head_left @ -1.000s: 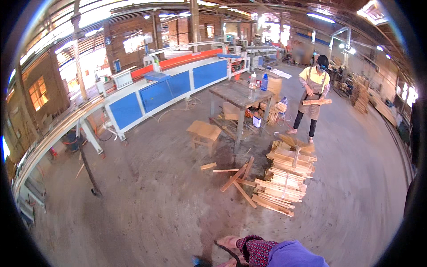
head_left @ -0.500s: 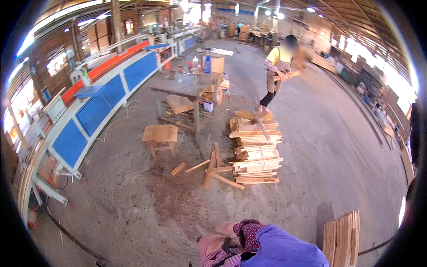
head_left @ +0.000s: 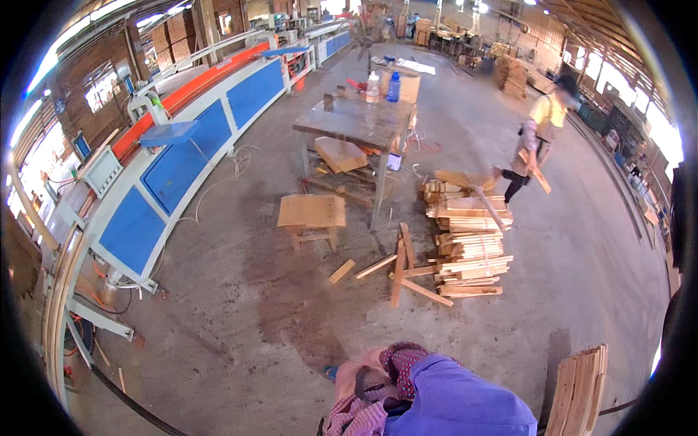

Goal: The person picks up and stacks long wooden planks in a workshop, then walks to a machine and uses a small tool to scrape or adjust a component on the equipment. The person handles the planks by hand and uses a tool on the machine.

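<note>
Neither of my hands can be made out. Blue-purple cloth (head_left: 465,396) of my clothing fills the lower middle, with a dark dotted fabric (head_left: 402,367) and a pink checked fabric (head_left: 356,414) beside it. A blue shoe tip (head_left: 331,373) shows at the left of these folds. Nearest on the right stands a bundle of wooden strips (head_left: 579,389). Farther ahead lies a long stack of wooden slats (head_left: 474,251) in tied bundles, with loose wood pieces (head_left: 411,272) at its left side.
A co-worker (head_left: 542,134) in yellow carries a wooden piece beyond the stack. A wooden stool (head_left: 313,211) and a dark worktable (head_left: 356,127) with bottles (head_left: 393,87) stand ahead. A long blue-and-white machine (head_left: 185,163) lines the left. A black hose (head_left: 134,403) crosses the floor.
My view has turned left, so the table, stool and stack sit farther right. The co-worker has turned and stepped to the right, with the wooden piece now held lower.
</note>
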{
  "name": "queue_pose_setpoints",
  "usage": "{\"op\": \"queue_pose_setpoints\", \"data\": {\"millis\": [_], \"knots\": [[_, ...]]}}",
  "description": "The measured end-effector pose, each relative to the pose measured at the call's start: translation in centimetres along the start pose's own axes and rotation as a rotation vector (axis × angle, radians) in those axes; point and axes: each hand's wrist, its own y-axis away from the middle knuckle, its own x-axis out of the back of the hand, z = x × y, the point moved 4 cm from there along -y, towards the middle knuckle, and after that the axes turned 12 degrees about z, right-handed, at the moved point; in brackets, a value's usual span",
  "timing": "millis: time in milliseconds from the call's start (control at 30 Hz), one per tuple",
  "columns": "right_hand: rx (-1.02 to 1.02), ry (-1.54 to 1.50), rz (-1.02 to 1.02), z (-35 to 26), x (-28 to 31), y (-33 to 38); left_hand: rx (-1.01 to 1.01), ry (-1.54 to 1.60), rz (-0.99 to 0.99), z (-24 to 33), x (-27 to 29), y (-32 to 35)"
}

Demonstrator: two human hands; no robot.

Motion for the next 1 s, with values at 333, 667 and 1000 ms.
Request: {"op": "queue_pose_setpoints", "data": {"millis": [333, 667, 1000], "knots": [[-0.417, -0.267, 0.080, -4.1, 9.9, -17.8, 0.071, 0.056, 0.007, 5.3, 3.6, -8.5], [-0.126, 0.102, -0.087, -8.5, 7.5, -25.7, -0.222, -0.349, 0.255, 4.2, 15.1, -15.6], [0.009, 0.180, -0.087, -13.1, 8.0, -46.3, 0.493, 1.013, 0.444, 8.5, 23.5, -24.2]]}}
